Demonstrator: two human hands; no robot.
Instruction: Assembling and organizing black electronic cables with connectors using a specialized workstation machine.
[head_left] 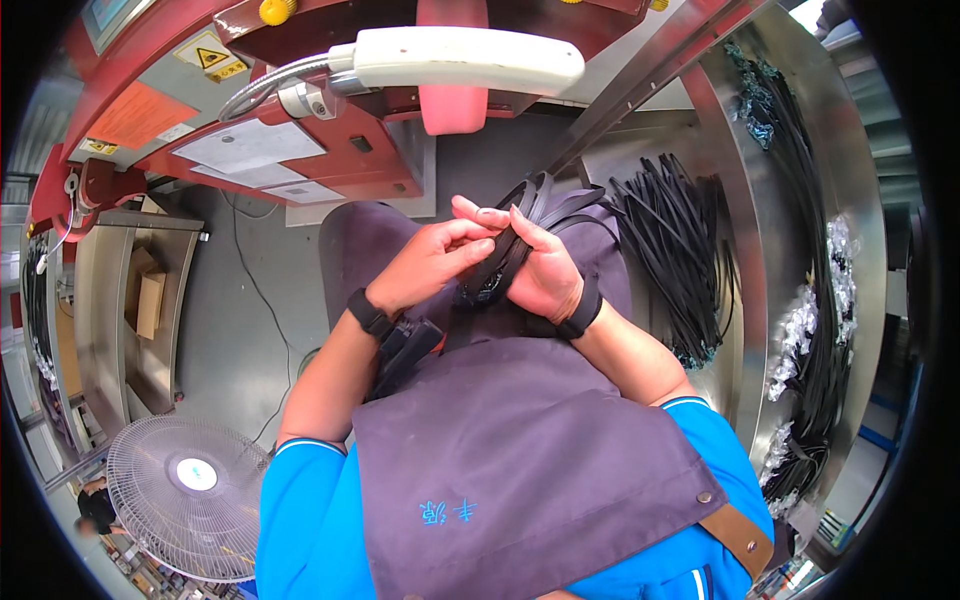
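A red machine (372, 168) takes up the upper left, a white-handled lamp (470, 58) reaching across its front. The person leans over their own lap in a dull purple apron (520, 430). On the right runs a metal tabletop (615, 160), and at the lower left stands a round wire fan (165, 515). A loose pile of black straps (675, 250) fans out on the tabletop, just beside the right forearm.

Both arms bend inward at the elbow, the forearms rising from blue sleeves and converging over the lap. The right hand (545, 275) is turned palm up and inward, its thumb upright and pressed along a bundle of looped black straps (508, 258); it is closed around the bundle, its other fingers mostly hidden. The left hand (440, 255) comes in from the other side, back upward, fingers half bent and thumb held below them. Its fingertips meet the bundle near the right thumb, but whether they pinch a strap cannot be told. The bundle sits between the two hands, above the lap, its loops spilling toward the pile. Each wrist wears a black band (370, 314).
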